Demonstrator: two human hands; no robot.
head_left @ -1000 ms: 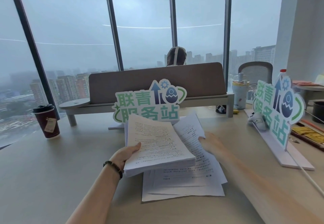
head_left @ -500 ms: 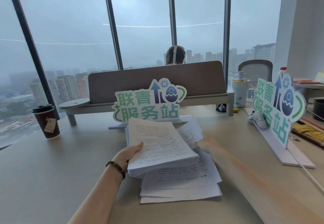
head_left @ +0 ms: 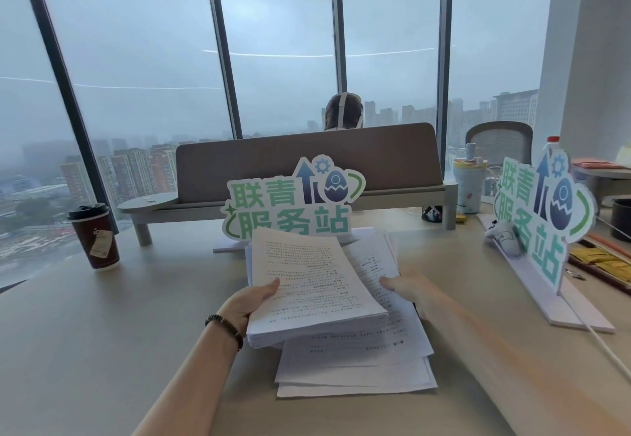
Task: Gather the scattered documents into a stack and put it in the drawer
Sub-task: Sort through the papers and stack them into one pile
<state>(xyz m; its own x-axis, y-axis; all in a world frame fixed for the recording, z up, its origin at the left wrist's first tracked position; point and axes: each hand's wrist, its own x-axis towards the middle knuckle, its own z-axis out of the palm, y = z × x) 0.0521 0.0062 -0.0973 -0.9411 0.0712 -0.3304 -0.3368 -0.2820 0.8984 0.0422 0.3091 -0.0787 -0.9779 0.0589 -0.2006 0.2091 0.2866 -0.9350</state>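
Fingers of the left hand [head_left: 251, 300] pinch a thick stack [head_left: 314, 285] by its near-left edge, thumb on top, lifting it tilted over the loose sheets [head_left: 355, 367] fanned on the desk [head_left: 102, 350]. To the right, the right hand [head_left: 408, 290] touches those sheets; its fingers blur, so their state is unclear. Gathering seems underway; next the loose sheets need squaring under the stack. No drawer is visible.

Both hands [head_left: 254, 300] [head_left: 408, 290] forward, left thumb up
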